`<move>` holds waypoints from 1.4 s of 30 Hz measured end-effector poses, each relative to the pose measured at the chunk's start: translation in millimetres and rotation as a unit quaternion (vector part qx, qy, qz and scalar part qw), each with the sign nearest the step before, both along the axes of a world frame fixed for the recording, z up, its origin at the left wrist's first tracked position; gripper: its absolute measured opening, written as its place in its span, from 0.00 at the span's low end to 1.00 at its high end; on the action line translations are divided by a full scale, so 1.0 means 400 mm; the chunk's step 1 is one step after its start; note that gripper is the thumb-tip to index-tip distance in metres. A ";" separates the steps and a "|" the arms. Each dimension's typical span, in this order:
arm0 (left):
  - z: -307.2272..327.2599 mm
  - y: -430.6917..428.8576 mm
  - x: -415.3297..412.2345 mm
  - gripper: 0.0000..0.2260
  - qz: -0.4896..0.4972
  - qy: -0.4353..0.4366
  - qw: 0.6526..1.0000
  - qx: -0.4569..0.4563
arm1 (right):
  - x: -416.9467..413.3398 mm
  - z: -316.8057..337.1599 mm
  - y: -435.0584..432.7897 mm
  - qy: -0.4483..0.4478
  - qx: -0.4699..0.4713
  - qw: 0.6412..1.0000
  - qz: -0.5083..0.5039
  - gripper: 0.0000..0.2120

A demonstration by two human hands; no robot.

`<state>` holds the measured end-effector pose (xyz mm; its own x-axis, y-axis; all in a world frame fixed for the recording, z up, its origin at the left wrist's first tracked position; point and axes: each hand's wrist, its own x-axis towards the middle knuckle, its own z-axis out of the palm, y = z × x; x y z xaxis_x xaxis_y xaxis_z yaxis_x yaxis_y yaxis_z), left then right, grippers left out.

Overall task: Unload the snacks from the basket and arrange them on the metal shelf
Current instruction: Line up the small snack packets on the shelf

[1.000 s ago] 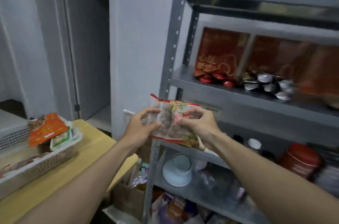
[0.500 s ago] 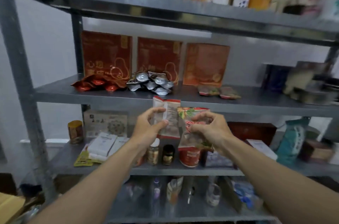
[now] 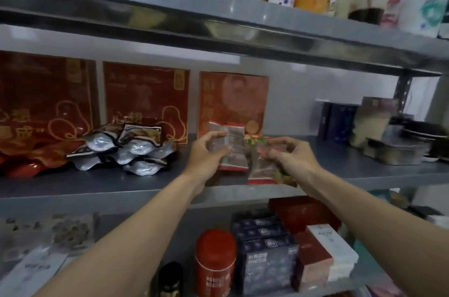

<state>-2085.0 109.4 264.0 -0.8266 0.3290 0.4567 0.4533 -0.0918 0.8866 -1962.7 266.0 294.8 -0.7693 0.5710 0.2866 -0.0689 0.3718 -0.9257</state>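
Pale wall (image 3: 291,87), soft dim light

Your left hand (image 3: 209,151) and right hand (image 3: 289,153) are both bare, skin only from fingertips to wrist. The fingers are slender, and the picture is too soft to make out your nails. Your left forearm (image 3: 136,231) is bare along all that shows of it, from the wrist to the bottom edge. Your right forearm (image 3: 364,211) is bare in the same way, out to the right-hand edge. Both forearms are lean and smooth in outline, narrow at the wrist and widening steadily toward the camera. Whatever you wear above them lies outside the view.
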 end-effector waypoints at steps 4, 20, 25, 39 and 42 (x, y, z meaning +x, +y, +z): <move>0.009 0.077 -0.099 0.12 0.014 -0.016 1.000 -0.011 | -0.119 0.002 0.089 -0.007 0.007 1.000 -0.008 0.11; -0.003 0.213 -0.192 0.21 -0.006 -0.017 0.988 -0.153 | -0.300 0.000 0.269 -0.096 0.138 0.985 0.039 0.07; -0.004 0.201 -0.182 0.22 0.005 -0.011 0.986 -0.168 | -0.289 0.001 0.269 -0.129 0.169 0.976 0.056 0.13; 0.028 0.119 -0.129 0.24 0.178 0.217 0.879 -0.385 | -0.175 0.011 0.188 -0.089 0.512 0.854 0.021 0.26; 0.039 0.085 -0.079 0.25 0.235 0.287 0.807 -0.459 | -0.165 0.003 0.151 -0.100 0.576 0.811 0.022 0.29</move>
